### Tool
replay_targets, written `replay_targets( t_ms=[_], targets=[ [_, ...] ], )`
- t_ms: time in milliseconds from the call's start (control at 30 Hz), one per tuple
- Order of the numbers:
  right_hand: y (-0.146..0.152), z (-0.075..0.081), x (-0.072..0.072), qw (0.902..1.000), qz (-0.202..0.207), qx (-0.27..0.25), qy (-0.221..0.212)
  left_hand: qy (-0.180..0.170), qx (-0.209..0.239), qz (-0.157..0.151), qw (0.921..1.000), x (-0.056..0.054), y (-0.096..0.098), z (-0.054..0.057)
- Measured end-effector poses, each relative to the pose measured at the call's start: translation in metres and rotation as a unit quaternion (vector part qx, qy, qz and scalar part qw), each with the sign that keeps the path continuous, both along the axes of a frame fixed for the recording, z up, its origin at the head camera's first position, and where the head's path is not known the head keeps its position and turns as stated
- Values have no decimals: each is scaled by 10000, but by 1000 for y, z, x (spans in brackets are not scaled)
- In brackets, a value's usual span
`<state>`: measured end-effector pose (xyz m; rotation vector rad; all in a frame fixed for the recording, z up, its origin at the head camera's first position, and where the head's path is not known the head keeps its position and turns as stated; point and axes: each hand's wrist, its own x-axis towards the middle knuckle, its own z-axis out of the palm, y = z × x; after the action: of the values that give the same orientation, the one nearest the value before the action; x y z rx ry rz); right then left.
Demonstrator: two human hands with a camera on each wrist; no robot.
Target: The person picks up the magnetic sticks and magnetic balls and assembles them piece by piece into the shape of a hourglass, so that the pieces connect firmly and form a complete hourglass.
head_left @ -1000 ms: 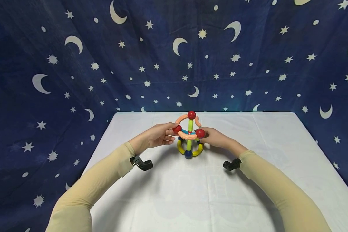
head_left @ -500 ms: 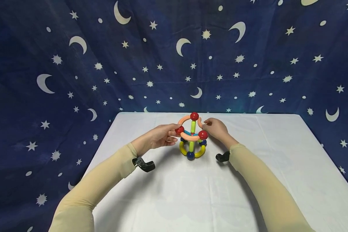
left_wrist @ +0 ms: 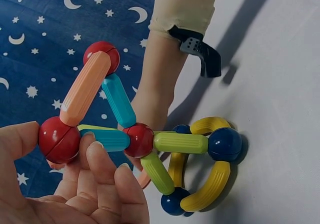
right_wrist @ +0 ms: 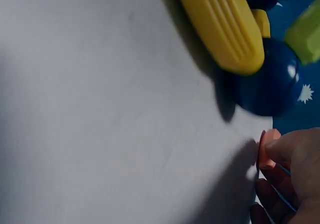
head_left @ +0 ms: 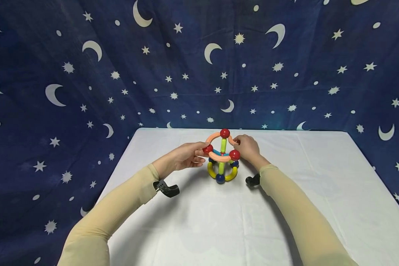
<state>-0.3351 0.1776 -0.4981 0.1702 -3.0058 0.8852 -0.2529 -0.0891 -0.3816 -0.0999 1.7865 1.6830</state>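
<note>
A standing frame of magnetic balls and rods is between my hands. My left hand (head_left: 186, 157) pinches its left red ball (left_wrist: 59, 140) between thumb and fingers. My right hand (head_left: 247, 147) pinches a curved peach rod (right_wrist: 270, 149), whose upper end is right at the rear red ball (head_left: 224, 133). Another curved peach rod (head_left: 219, 157) joins the left ball to the front right red ball (head_left: 234, 155). Blue rods (left_wrist: 119, 100) run into a central red ball (left_wrist: 139, 140). Below are green rods (left_wrist: 181, 143), dark blue balls (left_wrist: 225, 144) and curved yellow rods (left_wrist: 207, 186).
The frame stands on a white-covered table (head_left: 199, 221), toward its back edge. A dark blue cloth (head_left: 186, 55) with moons and stars hangs behind and at the sides. Each wrist wears a black camera mount (head_left: 167, 189).
My right hand has moved from beside the front right red ball to farther back, gripping the curved peach rod, whose end has come up to the rear ball. My left hand keeps its pinch.
</note>
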Motion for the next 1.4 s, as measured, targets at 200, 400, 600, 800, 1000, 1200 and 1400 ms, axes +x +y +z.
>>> replay_targets(
  t_ms=[200,400,600,800,1000,1200,1400],
  targets=[
    [28,4,17,9991,219,361,52,16,-20,-25,10000,0,-1,1],
    [72,3,46,9967,586,556,96,-3,14,-25,10000,0,0,1],
    [110,8,80,9922,1077,624,106,-13,11,-11,10000,0,0,0],
    [125,5,92,9919,1139,557,110,5,27,-24,10000,1,-1,0],
    [119,-2,89,9906,1192,574,350,-15,31,-26,10000,2,-1,0],
    [114,-1,89,9909,1206,433,403,11,-15,-10,10000,2,-1,-1],
    [119,3,91,9915,1279,19,226,11,-30,14,10000,2,0,0]
  ],
)
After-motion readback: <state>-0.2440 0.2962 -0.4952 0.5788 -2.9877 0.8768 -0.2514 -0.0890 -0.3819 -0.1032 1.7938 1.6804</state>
